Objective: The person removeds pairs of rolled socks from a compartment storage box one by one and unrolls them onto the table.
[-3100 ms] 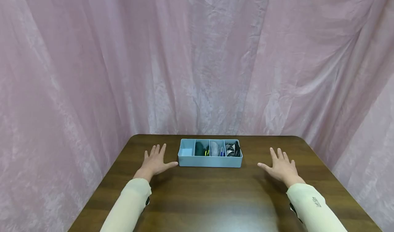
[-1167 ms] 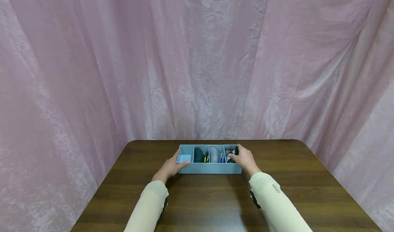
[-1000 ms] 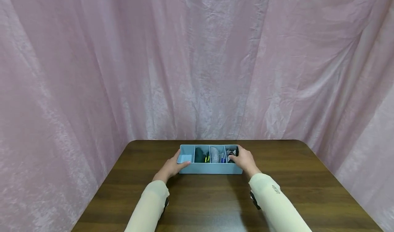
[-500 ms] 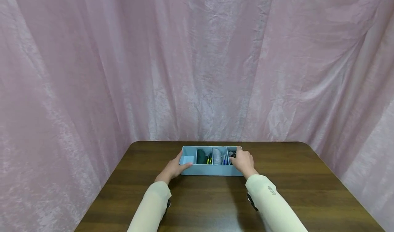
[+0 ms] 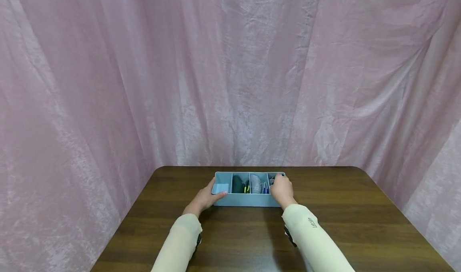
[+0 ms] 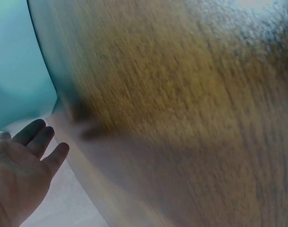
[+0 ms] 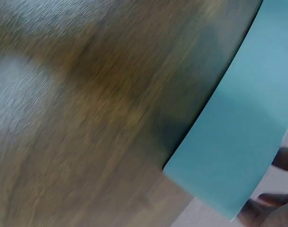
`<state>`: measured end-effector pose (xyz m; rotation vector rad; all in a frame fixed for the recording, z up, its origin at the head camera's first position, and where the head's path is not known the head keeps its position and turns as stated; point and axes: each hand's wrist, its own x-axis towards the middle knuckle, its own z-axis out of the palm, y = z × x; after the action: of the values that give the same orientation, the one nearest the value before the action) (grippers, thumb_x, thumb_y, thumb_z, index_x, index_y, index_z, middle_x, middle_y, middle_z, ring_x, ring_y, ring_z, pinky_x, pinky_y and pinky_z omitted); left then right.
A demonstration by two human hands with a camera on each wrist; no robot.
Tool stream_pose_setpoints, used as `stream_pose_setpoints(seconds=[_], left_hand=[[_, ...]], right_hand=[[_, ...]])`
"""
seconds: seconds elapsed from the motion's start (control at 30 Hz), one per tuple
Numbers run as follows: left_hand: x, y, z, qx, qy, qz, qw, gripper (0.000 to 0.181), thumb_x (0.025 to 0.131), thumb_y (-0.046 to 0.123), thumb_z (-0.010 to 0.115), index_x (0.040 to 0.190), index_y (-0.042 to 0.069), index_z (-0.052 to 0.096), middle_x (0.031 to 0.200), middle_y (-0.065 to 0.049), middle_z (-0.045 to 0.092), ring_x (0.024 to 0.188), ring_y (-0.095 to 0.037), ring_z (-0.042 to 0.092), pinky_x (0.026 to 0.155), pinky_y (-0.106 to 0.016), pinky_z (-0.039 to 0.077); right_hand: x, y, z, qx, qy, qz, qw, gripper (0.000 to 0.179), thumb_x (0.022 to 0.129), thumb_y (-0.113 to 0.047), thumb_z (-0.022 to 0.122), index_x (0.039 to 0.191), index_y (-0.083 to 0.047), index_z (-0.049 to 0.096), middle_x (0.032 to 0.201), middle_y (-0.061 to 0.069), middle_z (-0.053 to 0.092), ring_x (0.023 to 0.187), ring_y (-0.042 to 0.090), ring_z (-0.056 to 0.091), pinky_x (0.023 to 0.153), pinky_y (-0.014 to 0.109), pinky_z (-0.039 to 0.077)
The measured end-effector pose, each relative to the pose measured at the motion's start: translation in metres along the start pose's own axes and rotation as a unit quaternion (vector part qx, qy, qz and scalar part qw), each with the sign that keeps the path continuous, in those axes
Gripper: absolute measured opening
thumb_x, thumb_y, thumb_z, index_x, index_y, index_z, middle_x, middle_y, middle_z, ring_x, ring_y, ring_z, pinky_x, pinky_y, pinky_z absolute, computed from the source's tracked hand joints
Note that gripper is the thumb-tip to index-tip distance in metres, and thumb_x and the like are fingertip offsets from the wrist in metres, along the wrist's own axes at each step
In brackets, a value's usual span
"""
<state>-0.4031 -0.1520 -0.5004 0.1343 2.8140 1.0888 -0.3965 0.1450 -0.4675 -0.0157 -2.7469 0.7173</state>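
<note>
A light blue divided box (image 5: 245, 200) stands on the table in the head view. My left hand (image 5: 204, 197) holds its left end, thumb over the front rim and fingers along the end wall; the left wrist view shows that hand (image 6: 25, 170) beside the blue wall. My right hand (image 5: 282, 188) reaches over the front into the rightmost compartment. Its fingertips and most of what lies there are hidden. A dark green bundle (image 5: 237, 184) with black-and-yellow items (image 5: 246, 186), and a grey bundle (image 5: 255, 183) with blue-and-white items (image 5: 265, 188), fill the middle compartments.
The leftmost compartment (image 5: 222, 182) shows its bare floor. The box stands near the far edge of the brown wooden table (image 5: 248, 240). A pink curtain (image 5: 230, 75) hangs behind and around it.
Both hands have come in from the sides to the box. Most recently the right hand has shifted left, deeper over the rightmost compartment; the left hand stays at the left end.
</note>
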Motion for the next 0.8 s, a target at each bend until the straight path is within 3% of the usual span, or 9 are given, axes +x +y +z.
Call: stream_pose_setpoints(seconds=[0.1,0.23,0.4,0.57,0.73,0.8], left_hand=[[-0.001,0.000,-0.001,0.001,0.001,0.003,1.0000,0.100,0.086,0.068,0.060,0.160,0.018,0.016,0.155,-0.023,0.034,0.138,-0.045,0.036,0.105,-0.065,0.032],[-0.002,0.001,-0.001,0.000,0.001,0.004,1.0000,0.099,0.086,0.068,0.060,0.160,0.018,0.016,0.155,-0.022,0.033,0.138,-0.044,0.035,0.105,-0.065,0.032],[-0.003,0.002,0.001,-0.006,0.003,-0.003,1.0000,0.098,0.086,0.068,0.061,0.160,0.020,0.017,0.155,-0.021,0.034,0.139,-0.045,0.034,0.105,-0.067,0.031],[-0.004,0.002,0.004,-0.005,-0.001,-0.002,1.0000,0.097,0.088,0.065,0.062,0.160,0.019,0.017,0.155,-0.022,0.034,0.139,-0.044,0.034,0.105,-0.066,0.031],[-0.004,0.002,0.003,-0.007,0.007,-0.008,0.9999,0.091,0.091,0.058,0.063,0.160,0.019,0.018,0.155,-0.021,0.034,0.138,-0.044,0.035,0.105,-0.066,0.031],[-0.003,0.002,0.001,-0.007,0.009,-0.010,0.9999,0.090,0.092,0.056,0.063,0.160,0.019,0.018,0.155,-0.022,0.034,0.138,-0.044,0.036,0.105,-0.066,0.031]], right_hand=[[0.000,-0.003,0.001,0.018,-0.002,0.035,0.9992,0.022,0.081,0.001,0.056,0.060,-0.006,0.051,0.068,0.016,0.060,0.069,0.033,0.061,0.062,0.050,0.051],[0.000,-0.003,0.001,0.013,-0.017,0.048,0.9986,0.032,0.081,0.001,0.056,0.054,-0.011,0.044,0.062,0.011,0.055,0.064,0.029,0.057,0.059,0.047,0.050],[0.002,0.000,-0.004,-0.001,-0.049,0.052,0.9975,0.032,0.080,-0.001,0.058,0.054,-0.011,0.042,0.063,0.010,0.053,0.061,0.026,0.050,0.056,0.042,0.047],[0.002,0.007,-0.008,0.021,-0.066,0.071,0.9951,0.029,0.080,-0.003,0.061,0.056,-0.009,0.046,0.063,0.008,0.048,0.061,0.024,0.045,0.053,0.036,0.040],[0.004,0.009,-0.004,0.053,-0.047,0.070,0.9950,0.037,0.079,-0.005,0.063,0.051,-0.014,0.040,0.055,0.001,0.038,0.057,0.021,0.041,0.051,0.033,0.034],[0.006,0.009,-0.003,0.056,-0.030,0.063,0.9960,0.036,0.078,-0.006,0.064,0.050,-0.012,0.042,0.054,0.002,0.041,0.058,0.024,0.045,0.052,0.035,0.037]])
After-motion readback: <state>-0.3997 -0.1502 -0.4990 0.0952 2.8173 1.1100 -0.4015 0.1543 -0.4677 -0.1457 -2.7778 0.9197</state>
